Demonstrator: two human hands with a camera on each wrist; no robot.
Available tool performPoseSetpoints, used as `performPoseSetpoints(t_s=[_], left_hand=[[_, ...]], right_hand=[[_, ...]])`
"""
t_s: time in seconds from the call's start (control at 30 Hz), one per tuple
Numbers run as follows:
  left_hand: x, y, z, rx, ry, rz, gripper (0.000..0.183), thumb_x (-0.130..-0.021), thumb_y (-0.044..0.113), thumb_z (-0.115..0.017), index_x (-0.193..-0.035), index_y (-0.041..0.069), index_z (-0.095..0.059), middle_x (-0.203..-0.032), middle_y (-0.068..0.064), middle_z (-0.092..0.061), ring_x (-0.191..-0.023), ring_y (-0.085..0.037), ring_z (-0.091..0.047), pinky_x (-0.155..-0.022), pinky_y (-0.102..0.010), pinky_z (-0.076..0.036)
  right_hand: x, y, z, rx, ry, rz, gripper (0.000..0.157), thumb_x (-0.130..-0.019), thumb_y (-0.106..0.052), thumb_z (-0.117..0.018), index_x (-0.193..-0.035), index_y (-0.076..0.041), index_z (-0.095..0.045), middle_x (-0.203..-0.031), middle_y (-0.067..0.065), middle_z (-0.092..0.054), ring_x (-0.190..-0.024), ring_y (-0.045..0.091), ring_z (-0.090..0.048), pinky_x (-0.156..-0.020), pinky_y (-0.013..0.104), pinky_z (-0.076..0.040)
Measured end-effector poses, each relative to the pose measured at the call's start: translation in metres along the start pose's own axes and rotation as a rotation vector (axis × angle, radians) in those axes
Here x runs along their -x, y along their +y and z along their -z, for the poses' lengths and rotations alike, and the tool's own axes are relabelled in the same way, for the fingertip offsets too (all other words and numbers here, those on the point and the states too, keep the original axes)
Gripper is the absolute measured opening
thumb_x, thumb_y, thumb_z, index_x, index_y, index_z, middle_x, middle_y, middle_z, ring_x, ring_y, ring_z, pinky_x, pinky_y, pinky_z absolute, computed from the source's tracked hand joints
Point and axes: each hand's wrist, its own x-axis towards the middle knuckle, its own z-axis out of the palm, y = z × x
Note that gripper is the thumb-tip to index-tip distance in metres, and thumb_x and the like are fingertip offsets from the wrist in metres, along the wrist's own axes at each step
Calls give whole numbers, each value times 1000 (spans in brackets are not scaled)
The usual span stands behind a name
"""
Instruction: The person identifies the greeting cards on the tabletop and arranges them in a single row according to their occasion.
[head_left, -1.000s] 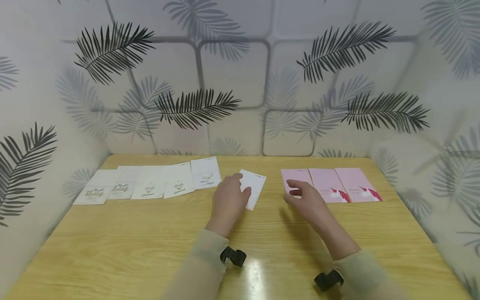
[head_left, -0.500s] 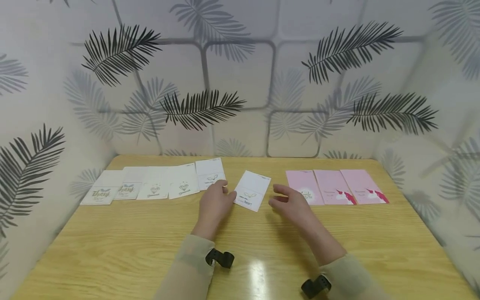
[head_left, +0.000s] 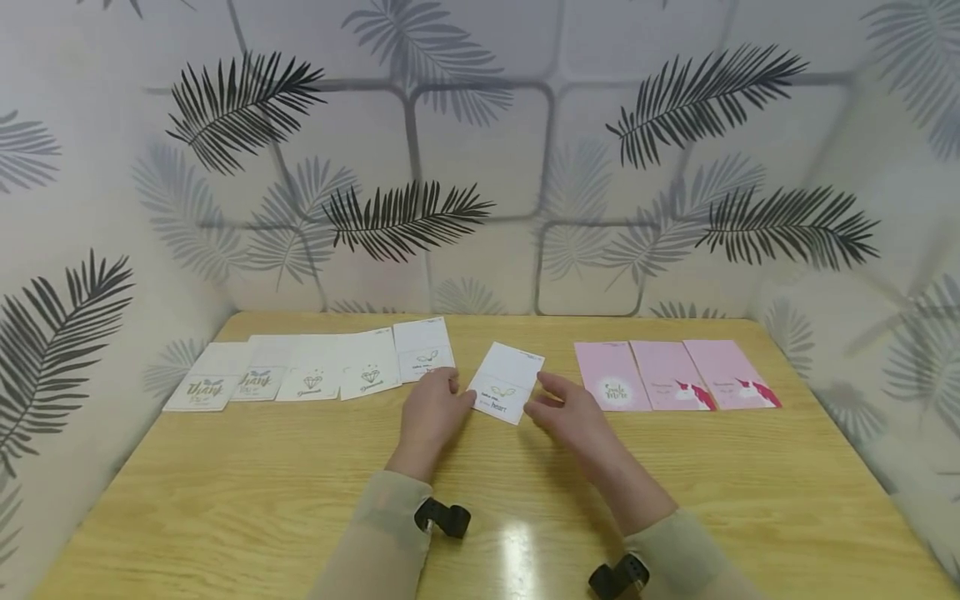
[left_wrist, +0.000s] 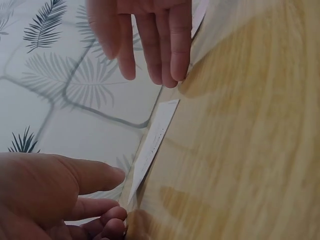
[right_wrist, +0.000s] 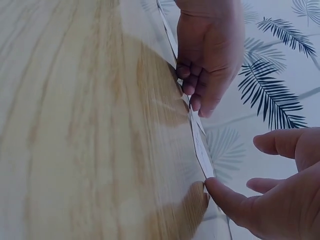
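White card (head_left: 507,382) lies beside relaxed left hand (head_left: 432,410); relaxed right hand (head_left: 574,418) has come closer.

Black and grey palm fronds (head_left: 408,218) pattern a pale wall (head_left: 480,167) behind a wood-grain table (head_left: 262,492); a white glare (head_left: 517,550) marks its near side.

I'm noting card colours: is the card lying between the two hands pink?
No, in the head view the card between the left hand and the right hand is white, unlike the pink cards.
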Motion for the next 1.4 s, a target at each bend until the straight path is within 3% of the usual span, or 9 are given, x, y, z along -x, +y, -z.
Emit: performPoseSetpoints(t_s=[0.07,0.13,0.23,0.33,0.57,0.9,1.4], left_hand=[[-1,-1,-2,-35,13,-11,27,-100,19,-76,-107,-7,-71,-86,-6,-56,-78,-21,-49,-73,-40,-45],[-1,-2,-4,-59,18,-19,26,-99,19,-76,-104,-6,-71,-87,-8,-57,-79,-23,-52,-74,-40,-46],[0,-1,-6,-76,36,-20,32,-98,21,-79,-122,0,-77,-114,-15,-72,-106,-31,-69,-93,-48,-57],[1,0,-8,-85,35,-24,37,-98,21,-80,-128,-1,-76,-124,-19,-72,-117,-38,-69,-101,-53,-56],[5,5,-12,-123,61,-38,34,-97,20,-82,-123,0,-76,-120,-19,-70,-111,-39,-68,-94,-53,-58],[6,5,-12,-122,79,-38,30,-96,17,-82,-119,0,-77,-117,-18,-71,-108,-37,-67,-92,-52,-58],[6,5,-12,-130,65,-15,32,-97,21,-83,-123,2,-77,-121,-17,-70,-108,-36,-68,-92,-52,-58]], right_hand=[[0,-1,0,-18,-3,-3,68,-106,-12,-69,-167,3,-41,-170,28,-40,-156,45,-42,-122,58,-41],[0,-1,-1,-48,-10,-10,68,-106,-11,-69,-167,3,-40,-169,31,-40,-156,46,-41,-121,57,-43],[-1,-2,-1,-111,-18,-26,69,-106,-8,-68,-167,5,-39,-169,33,-37,-156,46,-41,-118,54,-47],[-3,-1,-2,-183,-29,-40,69,-106,-5,-67,-167,6,-37,-171,34,-34,-156,46,-40,-115,50,-51],[-5,3,-1,-290,-59,-48,68,-106,-2,-64,-167,8,-34,-171,35,-31,-154,42,-43,-115,48,-51],[-7,4,-2,-413,-33,-82,62,-109,1,-61,-166,8,-37,-169,31,-36,-149,38,-47,-115,47,-51],[-10,0,-10,-484,15,-107,63,-107,4,-61,-166,7,-38,-170,29,-36,-155,39,-42,-120,46,-46]])
